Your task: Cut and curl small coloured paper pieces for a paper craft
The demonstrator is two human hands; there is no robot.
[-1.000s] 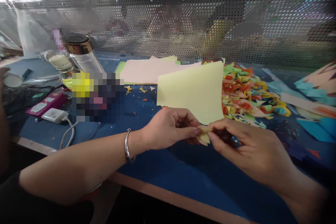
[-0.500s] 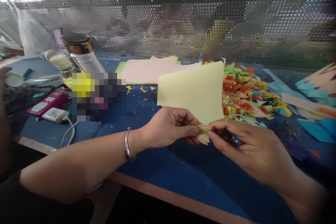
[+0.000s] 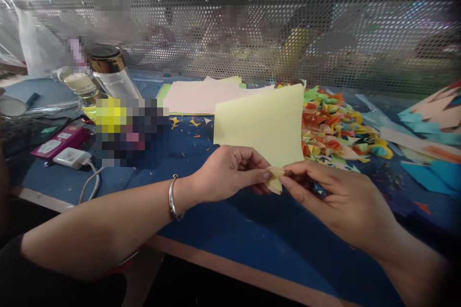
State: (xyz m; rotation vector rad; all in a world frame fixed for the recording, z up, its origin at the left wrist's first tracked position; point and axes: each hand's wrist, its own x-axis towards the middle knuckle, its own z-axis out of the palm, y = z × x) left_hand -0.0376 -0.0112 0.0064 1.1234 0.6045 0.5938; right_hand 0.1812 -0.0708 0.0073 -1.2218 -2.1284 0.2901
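Note:
Between my fingertips is a small folded piece of pale yellow paper. My left hand, with a silver bangle on its wrist, pinches the piece from the left, thumb on top. The thumb and forefinger of my right hand grip its right end. Just behind both hands a large pale yellow sheet rises at a slant; its lower edge is hidden by my hands. A heap of colourful paper scraps lies right of the sheet, beyond my right hand.
Pale pink and green sheets lie at the back, below a perforated metal screen. A clear bottle, a magenta box and a white adapter with cable are on the left. Blue paper lies right. The table's front edge runs below.
The view has shifted slightly, so most things sit a little further left. Both hands keep their pinch on the small paper piece, which is tilted slightly differently.

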